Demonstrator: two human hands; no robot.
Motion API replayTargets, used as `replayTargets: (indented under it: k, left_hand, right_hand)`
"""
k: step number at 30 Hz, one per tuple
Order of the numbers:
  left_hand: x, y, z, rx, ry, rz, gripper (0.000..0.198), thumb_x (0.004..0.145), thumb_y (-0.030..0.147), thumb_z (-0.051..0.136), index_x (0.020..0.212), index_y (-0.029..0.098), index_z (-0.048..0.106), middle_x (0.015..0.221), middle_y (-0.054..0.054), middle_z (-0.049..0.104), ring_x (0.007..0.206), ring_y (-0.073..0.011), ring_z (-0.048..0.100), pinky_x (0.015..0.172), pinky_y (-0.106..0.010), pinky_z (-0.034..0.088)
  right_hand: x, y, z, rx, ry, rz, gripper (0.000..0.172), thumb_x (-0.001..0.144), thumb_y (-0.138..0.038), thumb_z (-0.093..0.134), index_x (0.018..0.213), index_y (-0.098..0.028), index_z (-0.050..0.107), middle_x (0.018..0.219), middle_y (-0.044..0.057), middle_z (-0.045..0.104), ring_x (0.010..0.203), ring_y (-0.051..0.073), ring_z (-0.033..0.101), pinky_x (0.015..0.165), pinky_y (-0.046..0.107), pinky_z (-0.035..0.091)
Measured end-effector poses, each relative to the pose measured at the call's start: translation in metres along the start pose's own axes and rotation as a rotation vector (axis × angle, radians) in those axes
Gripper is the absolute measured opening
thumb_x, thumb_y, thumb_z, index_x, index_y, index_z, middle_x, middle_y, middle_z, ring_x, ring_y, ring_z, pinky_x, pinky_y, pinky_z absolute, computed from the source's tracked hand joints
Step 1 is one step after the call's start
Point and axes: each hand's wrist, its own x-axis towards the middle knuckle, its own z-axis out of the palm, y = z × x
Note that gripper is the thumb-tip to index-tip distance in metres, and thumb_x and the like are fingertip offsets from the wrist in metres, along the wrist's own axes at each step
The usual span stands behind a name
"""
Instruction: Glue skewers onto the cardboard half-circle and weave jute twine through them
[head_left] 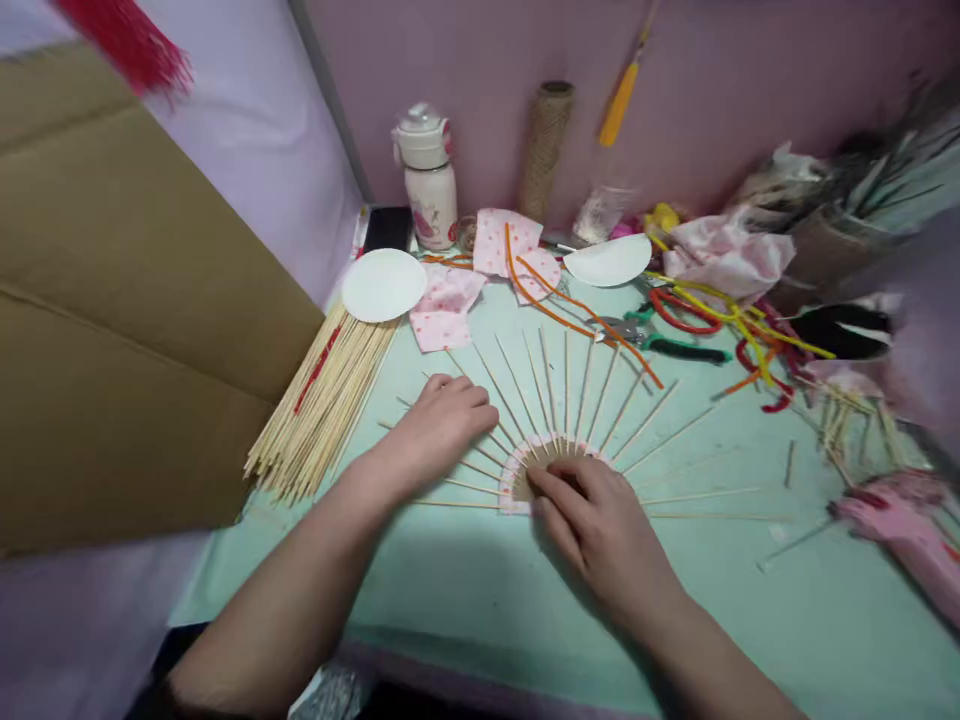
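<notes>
matt wooden sticks (pixel 566 385), brown cardboard half-disc (pixel 519 487), rough burlap-like roll (pixel 547 150), smooth bottle (pixel 433 200), matt cardboard panel (pixel 150 290)

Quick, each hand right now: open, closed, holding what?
Left hand: over the thin sticks, fingers bent; grip unclear.
Right hand: fingers at the cardboard half-circle; whether it grips cannot be told.

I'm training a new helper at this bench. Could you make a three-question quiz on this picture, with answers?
1. Which hand touches the half-round base?
2. True or false: in the picture, the bottle stands left of the brown roll.
3. What colour is the disc over the far end of the stick bundle?

Key:
1. The right hand.
2. True.
3. White.
</notes>
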Motion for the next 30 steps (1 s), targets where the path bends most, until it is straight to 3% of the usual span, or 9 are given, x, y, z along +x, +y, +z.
replayTargets:
  k: [7,30]
  left_hand:
    - [0.0008,-0.0010,-0.0011,-0.018,0.011,0.009,0.016,0.094,0.023,0.047,0.086,0.019,0.060,0.088,-0.003,0.059,0.092,-0.0205,0.047,0.085,-0.037,0.031]
    - [0.0023,-0.0032,0.0010,-0.013,0.015,0.017,0.016,0.092,0.024,0.052,0.080,0.019,0.060,0.085,-0.002,0.060,0.091,-0.0201,0.049,0.083,-0.037,0.029]
  right_hand:
    - [-0.0014,-0.0013,-0.0028,-0.006,-0.013,0.009,0.023,0.091,-0.021,0.050,0.107,-0.017,0.066,0.093,0.009,0.059,0.086,0.022,0.052,0.074,0.039,0.044]
    - [-0.0006,-0.0030,-0.0033,-0.022,-0.030,0.025,0.023,0.091,-0.022,0.050,0.108,-0.018,0.065,0.096,0.009,0.060,0.088,0.022,0.054,0.075,0.039,0.044]
